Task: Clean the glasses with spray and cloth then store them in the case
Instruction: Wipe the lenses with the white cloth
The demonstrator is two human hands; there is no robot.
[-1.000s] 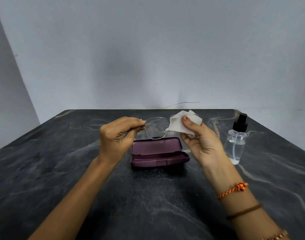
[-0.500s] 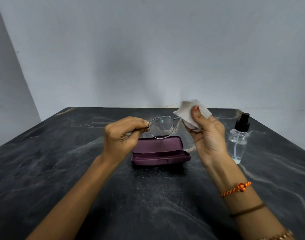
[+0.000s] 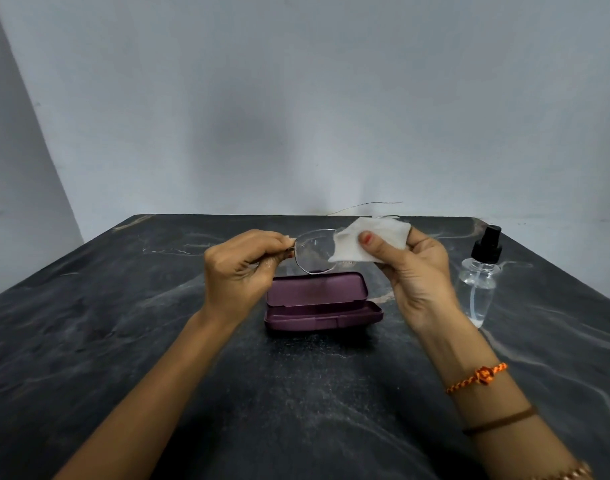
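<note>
A dark marble-patterned table (image 3: 123,341) fills the lower view. At its centre the purple glasses case (image 3: 317,303) lies open, lid tilted back toward twelve o'clock. At three o'clock of the case stands the clear spray bottle (image 3: 478,285), black nozzle up, untouched.

Above the case, the left hand (image 3: 241,271) pinches the wire-framed glasses (image 3: 314,251) at their nine-o'clock end. The right hand (image 3: 414,271) is closed on a white cloth (image 3: 362,242), thumb pressing it over the three-o'clock lens.

This looks like the wiping step. Next, the uncovered lens probably needs the cloth; then the temples must fold before the glasses go down into the case.
</note>
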